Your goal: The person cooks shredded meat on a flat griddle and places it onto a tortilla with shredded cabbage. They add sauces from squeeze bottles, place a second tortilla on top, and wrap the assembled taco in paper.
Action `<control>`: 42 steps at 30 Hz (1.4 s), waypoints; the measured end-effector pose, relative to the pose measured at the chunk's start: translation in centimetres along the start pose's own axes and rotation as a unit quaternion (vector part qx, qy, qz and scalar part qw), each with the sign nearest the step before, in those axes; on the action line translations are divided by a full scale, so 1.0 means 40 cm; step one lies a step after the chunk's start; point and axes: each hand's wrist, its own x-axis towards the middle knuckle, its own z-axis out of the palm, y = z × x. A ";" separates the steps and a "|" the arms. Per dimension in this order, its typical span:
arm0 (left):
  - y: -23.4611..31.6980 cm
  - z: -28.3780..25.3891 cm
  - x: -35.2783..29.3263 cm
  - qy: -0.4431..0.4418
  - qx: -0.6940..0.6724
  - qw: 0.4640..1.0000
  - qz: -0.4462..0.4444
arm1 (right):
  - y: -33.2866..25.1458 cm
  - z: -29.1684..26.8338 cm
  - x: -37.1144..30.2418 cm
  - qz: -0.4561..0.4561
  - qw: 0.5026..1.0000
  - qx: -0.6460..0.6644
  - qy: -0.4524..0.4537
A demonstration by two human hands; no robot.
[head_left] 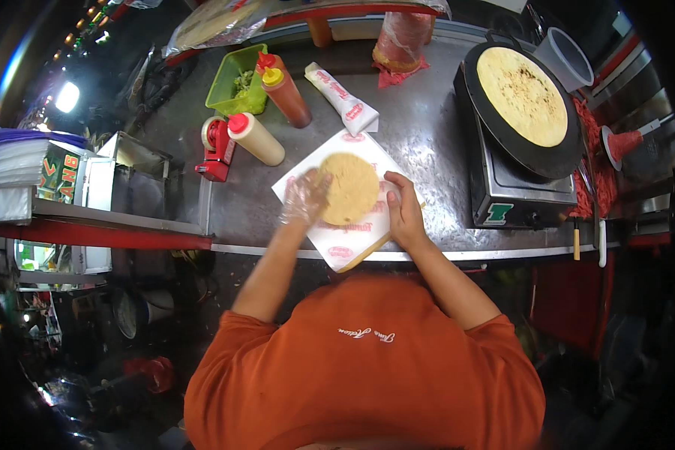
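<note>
A round tan flatbread (350, 189) lies over printed white wrapping paper (343, 253) at the front of the metal counter. My left hand (307, 196), in a clear plastic glove and slightly blurred, grips the flatbread's left edge. Beside the paper's right edge is my right hand (405, 214), bare, its thumb and fingers apart with nothing between them. Something tan shows under the paper's lower right edge. Just beyond the paper lies a paper-wrapped roll (343, 99).
On the right, a large flatbread (523, 96) sits on a black round griddle (495, 146) over a metal stove (514, 202). Left of the roll stand sauce bottles (286, 97), a pale sauce bottle (256, 139), a red tape dispenser (215, 150) and a green basket (219, 90) holding chopped greens.
</note>
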 end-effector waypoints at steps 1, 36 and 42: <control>-0.001 0.069 -0.016 0.008 -0.071 0.997 -0.001 | -0.011 -0.009 -0.006 0.005 0.998 0.051 0.036; 0.438 0.338 -0.365 -0.376 -0.102 0.872 0.296 | -0.232 -1.072 0.711 0.011 0.930 -0.316 -0.187; 0.272 0.330 -0.461 -0.263 -0.333 0.881 0.208 | -0.359 -1.279 0.660 0.070 0.959 -0.174 -0.211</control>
